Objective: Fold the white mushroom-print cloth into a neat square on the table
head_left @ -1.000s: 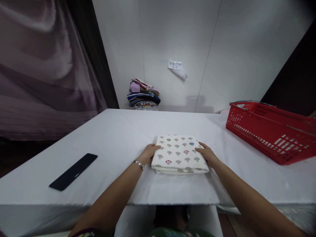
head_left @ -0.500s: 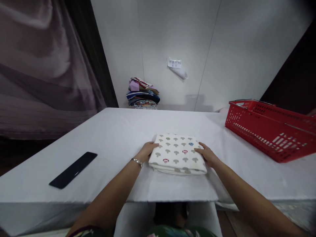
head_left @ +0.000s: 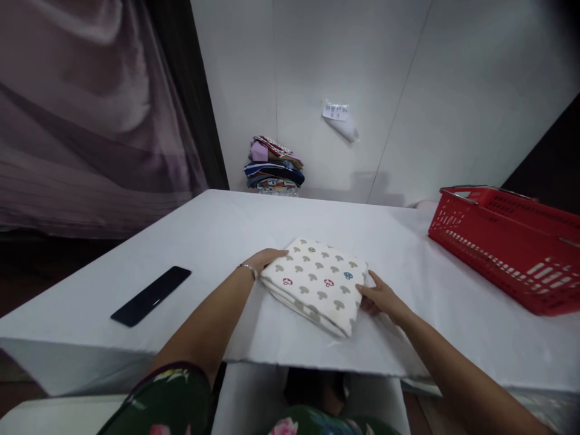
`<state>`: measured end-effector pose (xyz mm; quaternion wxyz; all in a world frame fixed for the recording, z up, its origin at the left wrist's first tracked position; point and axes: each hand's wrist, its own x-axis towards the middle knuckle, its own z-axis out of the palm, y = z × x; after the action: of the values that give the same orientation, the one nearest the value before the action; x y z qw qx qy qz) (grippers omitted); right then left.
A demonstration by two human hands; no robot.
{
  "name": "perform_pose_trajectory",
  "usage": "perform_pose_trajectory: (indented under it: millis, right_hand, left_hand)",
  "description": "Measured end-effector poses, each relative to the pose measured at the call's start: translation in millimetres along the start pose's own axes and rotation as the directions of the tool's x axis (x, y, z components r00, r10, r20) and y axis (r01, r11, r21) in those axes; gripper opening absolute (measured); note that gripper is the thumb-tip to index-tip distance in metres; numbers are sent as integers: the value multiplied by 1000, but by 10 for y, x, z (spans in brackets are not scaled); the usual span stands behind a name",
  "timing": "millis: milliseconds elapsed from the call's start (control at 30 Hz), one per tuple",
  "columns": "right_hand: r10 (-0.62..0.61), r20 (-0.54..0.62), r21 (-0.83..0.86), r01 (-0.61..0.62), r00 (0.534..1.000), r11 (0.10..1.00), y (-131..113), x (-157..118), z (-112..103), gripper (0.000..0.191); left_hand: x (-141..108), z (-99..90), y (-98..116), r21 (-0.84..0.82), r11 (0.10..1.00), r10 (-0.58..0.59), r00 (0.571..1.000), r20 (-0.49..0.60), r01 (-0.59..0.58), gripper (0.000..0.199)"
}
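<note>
A folded white cloth (head_left: 317,278) printed with grey mushrooms and a few coloured ones lies turned at an angle on the white-covered table. What kind of item it is when unfolded cannot be made out. At its left corner, my left hand (head_left: 268,258) holds the edge, fingers along the top and a bracelet at the wrist. My right hand (head_left: 377,295) grips the right edge, thumb on top, with some fingers hidden beneath or behind the cloth. Both hands are closed on it.
To the left lies a flat black slab-like object (head_left: 151,296). A red plastic basket (head_left: 502,241) with metal handles stands at the right. Several folded clothes (head_left: 275,166) are stacked beyond the far edge, by the wall. A labelled plastic bag (head_left: 341,121) hangs there.
The folded cloth has turned clockwise on the table, its near right corner now pointing towards me. Both hands have stayed on its sides. The view has shifted slightly.
</note>
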<state>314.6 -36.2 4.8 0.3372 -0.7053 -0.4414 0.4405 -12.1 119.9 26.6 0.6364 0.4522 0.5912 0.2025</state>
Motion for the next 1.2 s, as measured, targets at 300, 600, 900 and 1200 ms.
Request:
perform_pose_trajectory:
  millis: [300, 600, 900, 1200]
  right_hand:
    - [-341, -77, -330, 298, 937, 896, -249, 775, -195, 51]
    - [-168, 50, -133, 173, 985, 976, -494, 828, -238, 56]
    - [-114, -145, -162, 90, 983, 983, -91, 672, -357, 46]
    - [-515, -153, -570, 351, 843, 743, -202, 635, -208, 43]
  left_hand:
    - [-204, -50, 30, 136, 981, 126, 985, 116, -141, 43]
    - [-133, -39, 271, 167, 935, 326, 943, -61, -312, 72]
    - [287, 170, 36, 31, 958, 285, 932, -225, -285, 45]
    - [-43, 86, -453, -5, 916, 352, 807, -474, -402, 27]
